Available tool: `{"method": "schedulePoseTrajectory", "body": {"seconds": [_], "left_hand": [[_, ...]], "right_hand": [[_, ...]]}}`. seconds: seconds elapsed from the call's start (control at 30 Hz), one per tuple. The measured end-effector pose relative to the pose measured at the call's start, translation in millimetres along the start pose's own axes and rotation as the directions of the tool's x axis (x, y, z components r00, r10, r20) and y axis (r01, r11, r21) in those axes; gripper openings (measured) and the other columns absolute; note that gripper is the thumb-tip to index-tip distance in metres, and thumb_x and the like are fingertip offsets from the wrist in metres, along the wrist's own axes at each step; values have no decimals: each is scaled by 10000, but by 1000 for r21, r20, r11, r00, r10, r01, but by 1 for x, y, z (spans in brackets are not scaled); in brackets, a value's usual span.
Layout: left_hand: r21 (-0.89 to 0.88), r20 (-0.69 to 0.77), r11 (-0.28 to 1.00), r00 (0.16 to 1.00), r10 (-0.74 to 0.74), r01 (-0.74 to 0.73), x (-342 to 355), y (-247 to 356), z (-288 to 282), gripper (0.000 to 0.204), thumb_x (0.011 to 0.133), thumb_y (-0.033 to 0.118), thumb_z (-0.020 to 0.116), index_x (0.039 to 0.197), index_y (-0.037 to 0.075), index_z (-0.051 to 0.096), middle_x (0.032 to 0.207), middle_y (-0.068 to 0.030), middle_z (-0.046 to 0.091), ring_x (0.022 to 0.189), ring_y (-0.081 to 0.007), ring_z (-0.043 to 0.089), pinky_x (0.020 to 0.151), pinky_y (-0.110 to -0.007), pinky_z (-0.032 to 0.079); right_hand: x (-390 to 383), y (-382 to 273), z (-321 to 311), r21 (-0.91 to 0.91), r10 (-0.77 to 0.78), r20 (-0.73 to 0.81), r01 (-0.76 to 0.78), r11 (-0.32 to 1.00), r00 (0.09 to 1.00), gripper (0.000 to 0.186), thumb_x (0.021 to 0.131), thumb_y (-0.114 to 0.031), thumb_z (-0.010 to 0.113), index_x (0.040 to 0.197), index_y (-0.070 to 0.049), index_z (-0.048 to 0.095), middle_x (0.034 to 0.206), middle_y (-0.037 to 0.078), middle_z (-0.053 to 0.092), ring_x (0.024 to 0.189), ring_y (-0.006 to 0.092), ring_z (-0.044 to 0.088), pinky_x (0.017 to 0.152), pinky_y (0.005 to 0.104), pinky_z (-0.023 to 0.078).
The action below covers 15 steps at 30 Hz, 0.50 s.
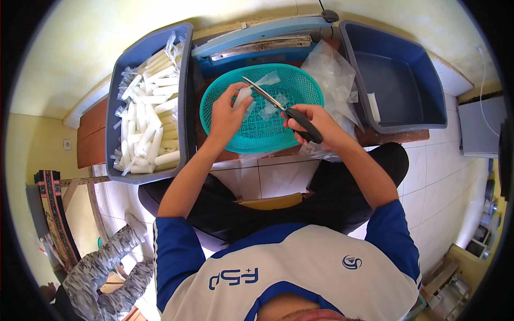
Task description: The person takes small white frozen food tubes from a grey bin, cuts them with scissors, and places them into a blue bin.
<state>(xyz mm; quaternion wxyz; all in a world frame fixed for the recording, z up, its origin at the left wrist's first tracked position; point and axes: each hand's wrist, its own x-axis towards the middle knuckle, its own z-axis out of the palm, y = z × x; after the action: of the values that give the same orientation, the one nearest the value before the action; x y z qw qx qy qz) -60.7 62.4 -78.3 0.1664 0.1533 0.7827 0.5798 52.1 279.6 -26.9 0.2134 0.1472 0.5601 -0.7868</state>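
My left hand [227, 115] grips a short white stick in clear plastic [243, 96], over the teal mesh basket [262, 144]. The plastic's loose tail [267, 79] points away to the right, close to the blades. In my right hand [321, 122] is a pair of scissors [304, 125] with black handles, fingers round the grips. Its blades run up and left across the basket, next to the wrapper; whether they touch it I cannot tell. Clear plastic scraps [270, 109] lie in the basket.
A grey bin [187, 96] on the left is heaped with white plastic-wrapped sticks [144, 117]. The grey bin [391, 75] on the right has one white stick [373, 107]. Clear plastic bags [332, 75] lie between basket and right bin. Another person's camouflage-clad legs [96, 267] show lower left.
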Motion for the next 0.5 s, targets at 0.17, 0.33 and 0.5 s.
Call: {"method": "schedulePoseTrajectory", "body": {"seconds": [0.17,0.33,0.5], "left_hand": [[8,32,1000,999,-9,8,1,-2,-1,308,896,101,674,1197,66,623,985,-68,676,758,-129,646,650,-266,520],[9,42,1000,999,16,-16,0,-6,1,287,903,78,654,1188,54,629,1002,-59,681,825,-117,638,717,-265,520],[59,57,998,998,35,-39,2,-12,-1,266,905,61,644,1171,44,638,1014,-57,683,880,-117,626,784,-265,502]], "right_hand": [[4,4,-2,-94,31,-14,-33,995,999,365,867,-254,751,1076,7,606,865,26,621,567,70,566,476,202,439],[5,6,0,-104,36,-40,-40,994,999,360,859,-248,759,1063,10,613,792,13,604,541,68,560,461,202,433],[9,9,0,-95,48,-46,-53,994,998,363,847,-249,772,1052,10,622,745,10,590,523,66,559,439,202,432]]}}
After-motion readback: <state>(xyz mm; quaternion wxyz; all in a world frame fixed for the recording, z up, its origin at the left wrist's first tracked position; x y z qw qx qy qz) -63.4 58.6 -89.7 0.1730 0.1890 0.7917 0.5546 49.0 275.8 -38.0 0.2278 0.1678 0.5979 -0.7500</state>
